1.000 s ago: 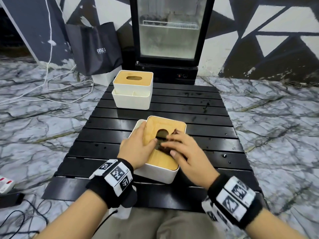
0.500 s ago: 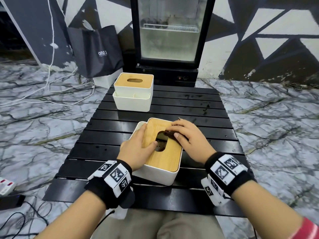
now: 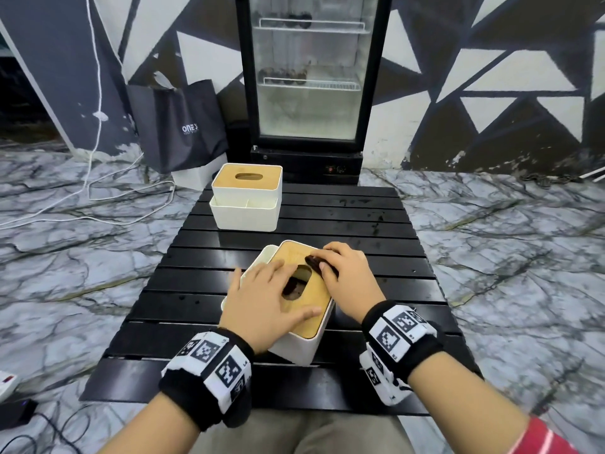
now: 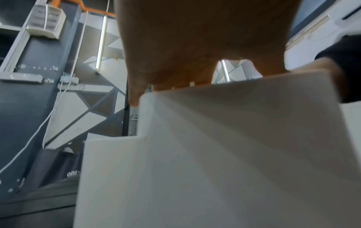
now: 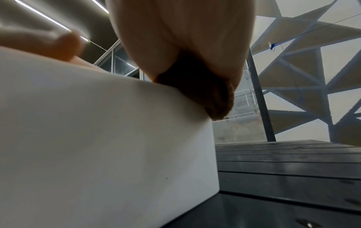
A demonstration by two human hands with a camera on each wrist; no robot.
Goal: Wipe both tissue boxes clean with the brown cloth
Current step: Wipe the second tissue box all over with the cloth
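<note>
Right hand (image 3: 348,273) moved back; brown cloth (image 5: 205,92) overhangs.

The left hand (image 4: 195,38) lies on top of the white tissue box (image 4: 215,154), a black bag (image 4: 58,166) beyond.

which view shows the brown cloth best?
Right wrist: the brown cloth fills the centre, bunched under the right hand at the near tissue box's top edge. Head view shows only a dark sliver beside the fingers. Left wrist view shows none.
</note>
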